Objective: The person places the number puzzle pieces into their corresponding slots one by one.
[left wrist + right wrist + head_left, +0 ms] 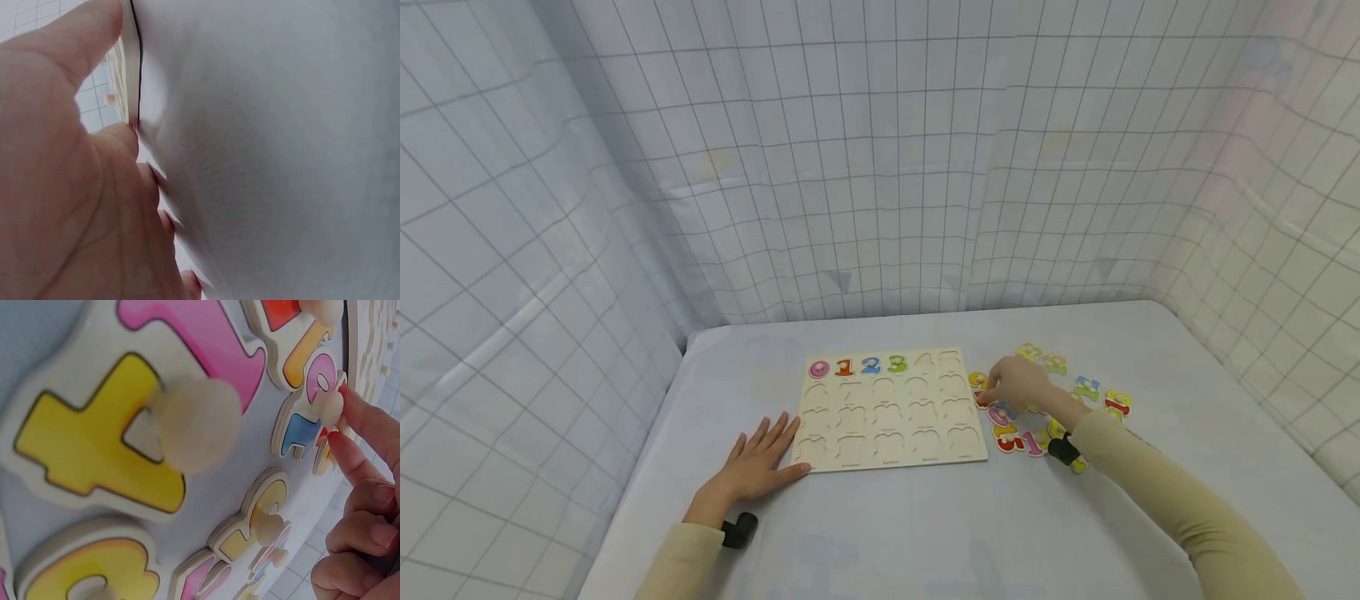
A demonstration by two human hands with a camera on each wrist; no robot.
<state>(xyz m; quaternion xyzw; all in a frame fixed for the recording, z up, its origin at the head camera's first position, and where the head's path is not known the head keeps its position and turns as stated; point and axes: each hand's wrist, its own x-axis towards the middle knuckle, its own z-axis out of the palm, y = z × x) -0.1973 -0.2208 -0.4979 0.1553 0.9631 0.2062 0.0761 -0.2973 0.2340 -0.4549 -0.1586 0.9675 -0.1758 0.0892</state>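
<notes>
A pale wooden number puzzle board [887, 421] lies on the table, with the 0, 1, 2 and 3 pieces in its top row and bare recesses elsewhere. My left hand [758, 467] rests with spread fingers at the board's left edge, its thumb at the lower left corner. In the left wrist view the thumb [69, 37] lies against the board's edge. Right of the board, my right hand [1021, 382] pinches a red and yellow number piece [979, 397] with thumb and forefinger. The other right fingers [365, 534] are curled; the pinched knob is mostly hidden.
Several knobbed number pieces lie loosely right of the board, among them a red and yellow one [1117, 403], a blue one [1087, 387] and a red one [1007, 440]. Some sit under the right forearm. Grid-patterned white curtains [880, 167] stand behind and beside the white table [865, 533].
</notes>
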